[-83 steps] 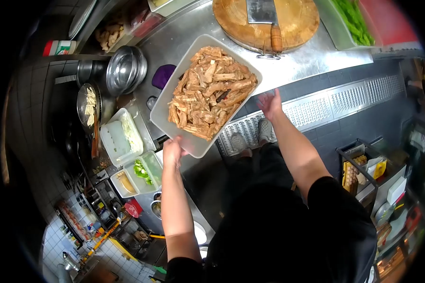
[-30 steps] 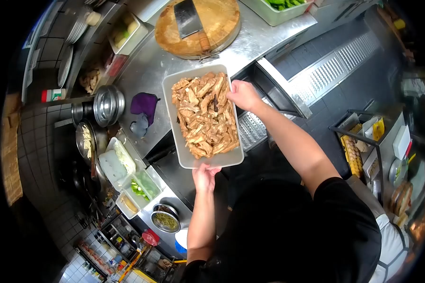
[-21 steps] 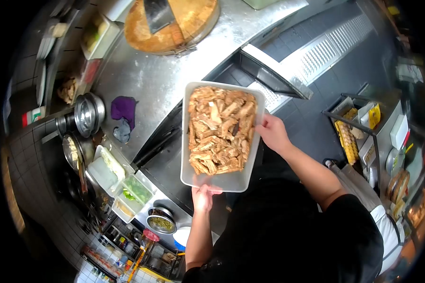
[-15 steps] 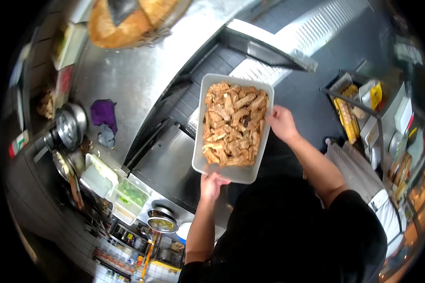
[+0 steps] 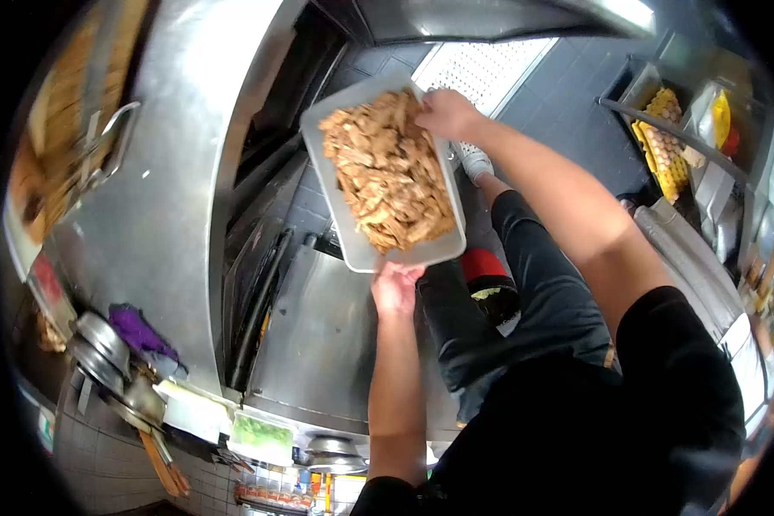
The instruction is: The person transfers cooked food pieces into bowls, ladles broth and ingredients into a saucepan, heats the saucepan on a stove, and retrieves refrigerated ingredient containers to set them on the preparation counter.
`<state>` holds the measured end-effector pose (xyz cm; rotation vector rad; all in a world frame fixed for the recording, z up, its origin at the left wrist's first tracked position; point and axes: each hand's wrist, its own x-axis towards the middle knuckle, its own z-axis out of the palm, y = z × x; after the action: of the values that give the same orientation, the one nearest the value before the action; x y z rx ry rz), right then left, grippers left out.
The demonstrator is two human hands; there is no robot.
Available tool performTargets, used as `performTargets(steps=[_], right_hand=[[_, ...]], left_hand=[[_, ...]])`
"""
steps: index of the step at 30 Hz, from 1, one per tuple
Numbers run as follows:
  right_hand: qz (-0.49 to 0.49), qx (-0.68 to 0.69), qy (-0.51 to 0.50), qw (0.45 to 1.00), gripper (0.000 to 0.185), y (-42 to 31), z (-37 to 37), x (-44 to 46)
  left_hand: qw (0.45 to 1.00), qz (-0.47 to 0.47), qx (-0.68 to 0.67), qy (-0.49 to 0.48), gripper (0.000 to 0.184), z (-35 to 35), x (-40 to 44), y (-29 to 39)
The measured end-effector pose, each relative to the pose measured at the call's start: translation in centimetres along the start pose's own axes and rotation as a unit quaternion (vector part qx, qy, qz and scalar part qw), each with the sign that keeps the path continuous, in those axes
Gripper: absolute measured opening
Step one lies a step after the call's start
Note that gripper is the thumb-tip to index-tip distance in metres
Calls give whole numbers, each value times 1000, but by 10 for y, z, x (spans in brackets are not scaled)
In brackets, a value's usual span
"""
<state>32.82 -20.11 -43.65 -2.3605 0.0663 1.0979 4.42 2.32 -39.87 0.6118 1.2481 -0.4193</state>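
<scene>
A pale plastic tub (image 5: 327,155) is filled with brown, irregular strips that look like cooked meat (image 5: 391,172). My left hand (image 5: 396,290) grips its near rim, thumb over the edge. At the far right corner, my right hand (image 5: 449,113) has its fingers closed on the rim. Held between both hands, the tub hangs in the air in front of the steel counter's dark open compartment (image 5: 275,103). The fingers beneath the tub are hidden.
An opened steel door (image 5: 490,19) juts out at the top. The steel counter (image 5: 172,172) lies left, holding a purple cloth (image 5: 138,331) and metal bowls (image 5: 99,353). A greens container (image 5: 262,437) sits at the bottom. Yellow packages (image 5: 662,142) are on a right-hand rack. My shoe (image 5: 473,162) is on the floor.
The tub has moved up and left in view, nearer the open compartment, and has turned slightly. Both hands stay on it. My view has shifted, and my legs now show.
</scene>
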Motion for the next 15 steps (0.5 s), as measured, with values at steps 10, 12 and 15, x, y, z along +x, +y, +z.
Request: performTargets(steps=[10, 12, 15], right_hand=[[-74, 83, -22, 994, 36, -91, -18, 51], [-191, 44, 13, 981, 37, -88, -33, -10], [-267, 99, 153, 946, 42, -50, -54, -93]], left_hand=[[983, 116, -104, 92, 45, 95, 156, 69], [981, 125, -112, 99, 47, 93, 202, 84], [968, 199, -149, 19, 48, 154, 203, 113]])
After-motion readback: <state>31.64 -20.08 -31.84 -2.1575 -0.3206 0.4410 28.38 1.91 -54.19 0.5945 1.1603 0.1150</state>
